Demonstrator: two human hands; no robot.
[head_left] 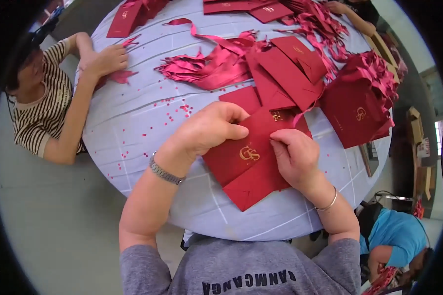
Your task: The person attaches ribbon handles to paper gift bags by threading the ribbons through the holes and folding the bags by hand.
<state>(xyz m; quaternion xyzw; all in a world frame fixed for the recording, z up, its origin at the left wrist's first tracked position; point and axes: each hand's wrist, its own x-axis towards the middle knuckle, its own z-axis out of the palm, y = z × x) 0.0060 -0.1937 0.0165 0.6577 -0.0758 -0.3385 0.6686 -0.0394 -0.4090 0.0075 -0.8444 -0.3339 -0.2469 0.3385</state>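
A flat red paper gift bag [248,177] with a gold emblem lies in front of me on the table, its folded bottom toward me. My left hand [209,128] is closed at the bag's upper left edge, thumb and curled fingers pinching it. On the bag's right side, my right hand [298,157] is closed in a pinch; what sits between its fingertips is too small to make out. Just beyond, a short pink ribbon [298,118] shows beside another gold emblem. More flat red bags [285,73] overlap in a loose stack past my hands.
A heap of pink-red ribbons [211,66] lies beyond my left hand. Bags with ribbons attached [354,113] stand at the right. Small red paper dots [174,113] are scattered over the pale tablecloth [133,113]. A person in stripes [49,93] works at the left with ribbons.
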